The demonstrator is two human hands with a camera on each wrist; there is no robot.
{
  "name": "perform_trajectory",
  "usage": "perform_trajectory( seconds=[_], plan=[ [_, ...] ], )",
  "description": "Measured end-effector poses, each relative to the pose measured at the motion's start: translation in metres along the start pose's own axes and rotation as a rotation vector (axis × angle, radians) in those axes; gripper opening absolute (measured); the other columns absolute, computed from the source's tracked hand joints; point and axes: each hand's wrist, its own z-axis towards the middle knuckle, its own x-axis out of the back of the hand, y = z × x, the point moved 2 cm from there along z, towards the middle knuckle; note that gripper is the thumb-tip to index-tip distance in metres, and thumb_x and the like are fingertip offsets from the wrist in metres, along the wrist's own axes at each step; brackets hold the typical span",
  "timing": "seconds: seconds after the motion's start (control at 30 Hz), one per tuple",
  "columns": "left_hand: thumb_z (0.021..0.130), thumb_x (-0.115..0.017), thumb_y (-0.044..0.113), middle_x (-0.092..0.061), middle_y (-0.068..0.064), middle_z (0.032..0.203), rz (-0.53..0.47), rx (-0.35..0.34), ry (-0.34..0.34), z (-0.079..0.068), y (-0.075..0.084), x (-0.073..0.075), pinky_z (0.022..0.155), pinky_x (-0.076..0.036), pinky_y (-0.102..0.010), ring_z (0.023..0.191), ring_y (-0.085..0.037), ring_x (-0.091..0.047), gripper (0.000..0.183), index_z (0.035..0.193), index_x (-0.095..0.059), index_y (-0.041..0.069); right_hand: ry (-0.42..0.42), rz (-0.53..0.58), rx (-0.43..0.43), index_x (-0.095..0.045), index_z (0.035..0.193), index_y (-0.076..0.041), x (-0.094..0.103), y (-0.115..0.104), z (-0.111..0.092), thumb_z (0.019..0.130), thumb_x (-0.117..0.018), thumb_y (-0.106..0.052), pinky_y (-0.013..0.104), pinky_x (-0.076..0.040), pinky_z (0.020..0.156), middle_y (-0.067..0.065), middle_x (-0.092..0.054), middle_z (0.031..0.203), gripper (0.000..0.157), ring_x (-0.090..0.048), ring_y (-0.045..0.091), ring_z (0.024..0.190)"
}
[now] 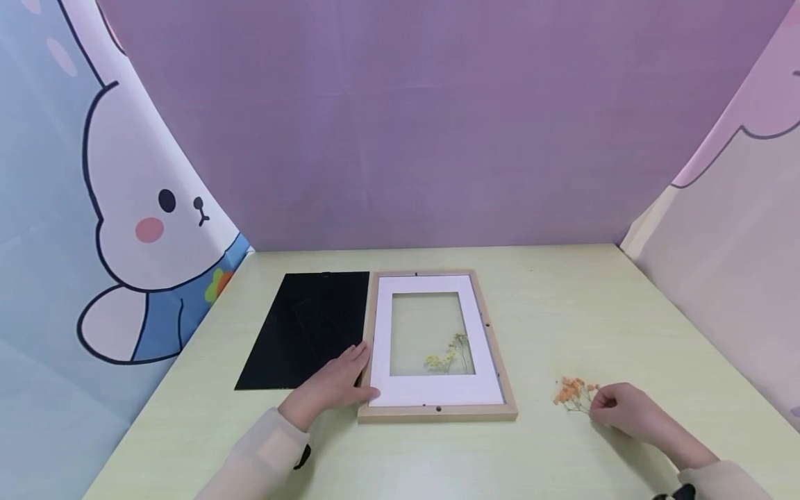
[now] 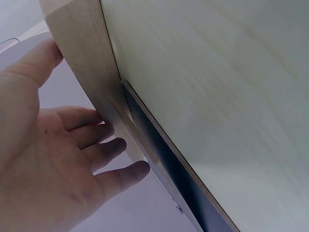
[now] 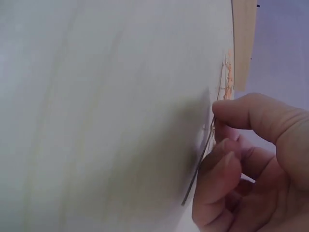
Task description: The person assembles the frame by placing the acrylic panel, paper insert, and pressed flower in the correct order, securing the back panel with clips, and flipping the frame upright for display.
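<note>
My right hand (image 1: 625,411) pinches the thin stem of an orange dried flower sprig (image 1: 573,392) between thumb and fingers, low over the table. In the right wrist view the stem (image 3: 197,171) runs past the fingertips. My left hand (image 1: 337,378) rests at the lower left side of a light wooden picture frame (image 1: 437,414), its thumb and fingers spread along the edge. Inside the frame lies a white mat (image 1: 487,389) around a see-through window. Yellow dried flowers (image 1: 442,361) and a thin darker sprig (image 1: 461,340) sit in the window's lower right corner.
A black backing board (image 1: 312,319) lies flat against the frame's left side. The pale green table (image 1: 550,305) meets a purple backdrop (image 1: 431,125) behind, with a cartoon-printed curtain (image 1: 144,187) on the left and another printed one on the right.
</note>
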Motion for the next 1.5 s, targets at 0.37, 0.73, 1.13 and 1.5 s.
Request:
perform_trajectory(
  seconds=[0.37, 0.73, 1.13, 1.5],
  plan=[
    [0.085, -0.065, 0.035, -0.023, -0.022, 0.147, 0.001, -0.009, 0.002, 0.0, 0.0, 0.0, 0.106, -0.021, -0.046, 0.134, -0.035, -0.018, 0.079, 0.14, -0.028, -0.009, 0.0, 0.084, 0.01, -0.061, 0.075, -0.006, 0.007, 0.002, 0.002, 0.079, -0.062, -0.007, 0.023, -0.037, 0.042, 0.0, -0.05, 0.061, 0.005, -0.039, 0.008, 0.048],
    [0.085, -0.065, 0.035, -0.023, -0.021, 0.147, 0.001, 0.0, 0.004, 0.0, -0.001, -0.001, 0.105, -0.021, -0.047, 0.135, -0.035, -0.017, 0.079, 0.14, -0.028, -0.008, -0.009, 0.248, 0.064, -0.051, 0.088, 0.0, 0.008, -0.007, 0.007, 0.082, -0.066, -0.011, 0.023, -0.038, 0.043, 0.002, -0.055, 0.066, 0.021, -0.041, 0.007, 0.047],
    [0.086, -0.064, 0.035, -0.022, -0.021, 0.147, -0.005, -0.003, -0.002, -0.001, 0.0, -0.001, 0.105, -0.021, -0.048, 0.135, -0.035, -0.017, 0.078, 0.14, -0.028, -0.008, 0.049, 0.331, 0.02, -0.018, 0.13, 0.012, 0.01, -0.019, 0.009, 0.085, -0.067, -0.014, 0.029, -0.044, 0.052, 0.011, -0.066, 0.086, 0.071, -0.049, 0.015, 0.052],
    [0.085, -0.065, 0.035, -0.023, -0.021, 0.147, -0.006, -0.005, -0.002, -0.001, 0.0, 0.0, 0.105, -0.021, -0.047, 0.135, -0.035, -0.017, 0.078, 0.14, -0.028, -0.008, -0.03, 0.516, 0.001, -0.038, 0.124, 0.012, 0.011, -0.033, 0.018, 0.087, -0.063, -0.016, 0.03, -0.048, 0.058, 0.006, -0.059, 0.073, 0.053, -0.05, 0.013, 0.059]
  ],
)
